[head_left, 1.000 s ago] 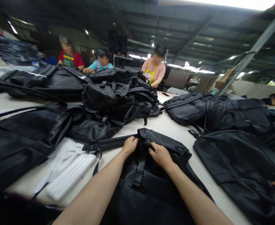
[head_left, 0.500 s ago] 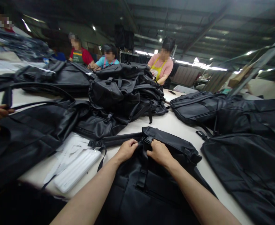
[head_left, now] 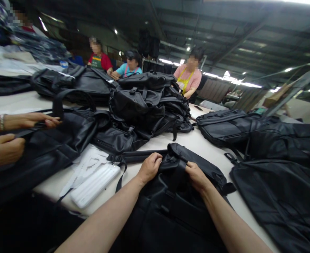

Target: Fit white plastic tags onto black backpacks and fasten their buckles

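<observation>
A black backpack [head_left: 155, 218] lies in front of me, its top part pointing away across the table. My left hand [head_left: 151, 168] is closed with bent fingers on the black material at the left of the bag's top. On the other side, my right hand [head_left: 196, 175] pinches a wide black strap [head_left: 179, 172] that runs down the middle of the bag; its fingertips are partly hidden behind the strap. The dark top flap [head_left: 199, 158] stretches to the right behind that hand. A shoulder strap [head_left: 136, 154] lies beyond my left hand.
At left, a co-worker's hands [head_left: 9, 147] hold a black strap over another bag [head_left: 65, 140]. A white plastic case [head_left: 95, 186] lies on paper sheets [head_left: 87, 165]. Bags are piled in the middle [head_left: 146, 105] and at right [head_left: 281, 189]. Several people stand across the table [head_left: 157, 142].
My right hand has moved from the buckle slightly right and down, and the strap is now raised between my hands. The co-worker's hands reach further into view. The whole view has shifted slightly.
</observation>
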`<state>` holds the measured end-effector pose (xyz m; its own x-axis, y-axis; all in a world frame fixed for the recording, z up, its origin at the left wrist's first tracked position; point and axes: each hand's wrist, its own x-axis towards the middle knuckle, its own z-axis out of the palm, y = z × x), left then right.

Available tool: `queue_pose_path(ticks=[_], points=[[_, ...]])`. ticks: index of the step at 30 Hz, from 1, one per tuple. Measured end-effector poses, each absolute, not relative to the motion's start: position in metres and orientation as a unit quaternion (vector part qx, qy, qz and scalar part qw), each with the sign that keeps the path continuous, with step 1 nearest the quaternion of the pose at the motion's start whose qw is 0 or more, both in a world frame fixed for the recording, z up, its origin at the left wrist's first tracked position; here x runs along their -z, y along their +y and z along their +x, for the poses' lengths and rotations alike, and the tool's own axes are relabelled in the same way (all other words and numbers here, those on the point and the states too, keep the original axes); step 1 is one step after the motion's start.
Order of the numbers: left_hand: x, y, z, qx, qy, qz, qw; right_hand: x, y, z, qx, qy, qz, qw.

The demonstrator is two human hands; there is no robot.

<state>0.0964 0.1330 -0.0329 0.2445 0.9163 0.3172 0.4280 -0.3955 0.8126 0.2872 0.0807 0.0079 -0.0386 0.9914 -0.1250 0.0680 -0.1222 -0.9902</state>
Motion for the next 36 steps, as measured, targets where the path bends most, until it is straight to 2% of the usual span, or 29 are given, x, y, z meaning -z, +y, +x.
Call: queue_pose_path(ticks=[3, 8, 11, 15, 18, 22, 26, 30, 36], points=[[0.021, 0.122, 0.096, -0.406, 0.429, 0.751, 0.295, -0.007, 0.080, 0.291, -0.539, -0.462, -0.527, 0.466], [0.018, 0.109, 0.096, -0.319, 0.445, 0.793, 0.267, -0.008, 0.090, 0.289, -0.491, -0.502, -0.598, 0.388], [0.017, 0.104, 0.098, -0.334, 0.485, 0.764, 0.264, -0.011, 0.088, 0.288, -0.504, -0.505, -0.572, 0.405], [0.009, 0.094, 0.103, -0.333, 0.413, 0.741, 0.412, -0.013, 0.082, 0.291, -0.505, -0.464, -0.515, 0.514], [0.004, 0.093, 0.106, -0.304, 0.381, 0.703, 0.518, -0.014, 0.084, 0.296, -0.487, -0.464, -0.513, 0.534], [-0.004, 0.104, 0.111, -0.300, 0.380, 0.662, 0.573, -0.011, 0.091, 0.298, -0.433, -0.527, -0.539, 0.494], [-0.002, 0.118, 0.117, -0.280, 0.398, 0.597, 0.638, -0.005, 0.103, 0.296, -0.275, -0.618, -0.570, 0.467], [0.019, 0.127, 0.125, -0.335, 0.472, 0.537, 0.614, 0.009, 0.116, 0.291, -0.150, -0.670, -0.618, 0.383], [0.037, 0.134, 0.128, -0.326, 0.527, 0.521, 0.587, 0.033, 0.125, 0.282, -0.121, -0.650, -0.693, 0.287]])
